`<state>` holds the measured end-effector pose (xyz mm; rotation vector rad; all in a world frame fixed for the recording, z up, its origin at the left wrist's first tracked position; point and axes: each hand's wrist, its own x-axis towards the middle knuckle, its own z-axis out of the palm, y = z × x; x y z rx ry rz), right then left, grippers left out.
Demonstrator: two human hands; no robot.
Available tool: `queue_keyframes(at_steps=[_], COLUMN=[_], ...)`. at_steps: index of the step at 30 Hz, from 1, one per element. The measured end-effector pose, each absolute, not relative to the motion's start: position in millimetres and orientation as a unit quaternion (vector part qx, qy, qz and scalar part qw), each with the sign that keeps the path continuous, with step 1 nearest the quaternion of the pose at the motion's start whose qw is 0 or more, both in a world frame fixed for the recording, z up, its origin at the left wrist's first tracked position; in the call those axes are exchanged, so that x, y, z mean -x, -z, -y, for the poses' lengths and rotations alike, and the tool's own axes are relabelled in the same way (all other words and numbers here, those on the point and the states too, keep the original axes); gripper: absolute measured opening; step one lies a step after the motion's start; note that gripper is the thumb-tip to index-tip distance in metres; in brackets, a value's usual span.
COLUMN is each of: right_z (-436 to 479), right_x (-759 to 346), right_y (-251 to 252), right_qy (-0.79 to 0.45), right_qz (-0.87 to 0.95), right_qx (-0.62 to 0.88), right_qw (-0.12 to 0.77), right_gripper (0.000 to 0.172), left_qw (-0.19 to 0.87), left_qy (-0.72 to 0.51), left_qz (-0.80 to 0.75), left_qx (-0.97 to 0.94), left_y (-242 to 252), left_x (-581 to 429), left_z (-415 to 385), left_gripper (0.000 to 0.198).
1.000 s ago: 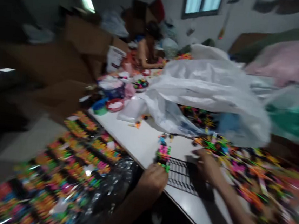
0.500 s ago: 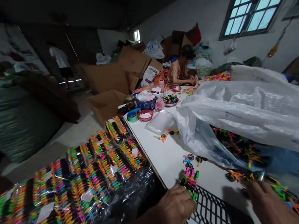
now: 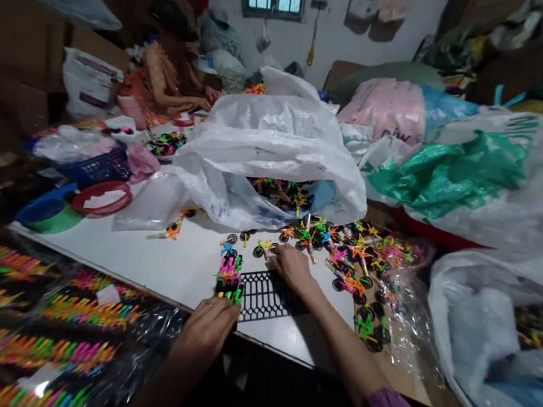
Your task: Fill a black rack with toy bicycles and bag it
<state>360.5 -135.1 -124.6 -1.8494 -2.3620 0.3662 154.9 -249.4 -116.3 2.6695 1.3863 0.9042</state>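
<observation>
My left hand (image 3: 209,325) is closed round the near left corner of a black plastic rack (image 3: 265,296), which lies on the white table. Pink and green toy bicycles (image 3: 230,276) stand crowded at the rack's left end, right at my left fingertips. Above the rack's far edge, my right hand (image 3: 291,268) pinches a small yellow toy bicycle (image 3: 265,249) with dark wheels. A blue toy bicycle (image 3: 229,245) lies just behind the rack. My right fingers partly hide the yellow one.
Loose toy bicycles (image 3: 353,256) are heaped to the right. Behind the rack, a large white plastic bag (image 3: 277,146) holds more. Left are a red basket (image 3: 103,197), a blue basket (image 3: 92,167) and packed bicycles (image 3: 83,310). A co-worker (image 3: 168,78) sits at the far left.
My view has swung to the right. My right hand has come from the loose bicycles toward the rack with the yellow toy bicycle. My left hand keeps its place at the rack's left end.
</observation>
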Motion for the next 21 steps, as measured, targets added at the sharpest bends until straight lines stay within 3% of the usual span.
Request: queue_keyframes(at_steps=[8, 14, 21], right_z=[120.4, 153.2, 177.0], right_x=[-337.5, -342.3, -325.0], right_y=[137.7, 136.0, 164.3], right_qy=[-0.164, -0.353, -0.390], right_qz=[0.729, 0.704, 0.690], right_qx=[0.660, 0.555, 0.528], right_qw=[0.080, 0.268, 0.306], right_gripper=[0.027, 0.016, 0.023], left_qw=[-0.046, 0.013, 0.094], left_qy=[-0.259, -0.326, -0.177], left_qz=[-0.453, -0.541, -0.494], left_qx=[-0.852, -0.775, -0.846], left_y=[110.8, 75.9, 94.7], left_x=[-158.3, -159.7, -167.0], left_z=[256.3, 230.2, 192.0], left_gripper=[0.016, 0.022, 0.025])
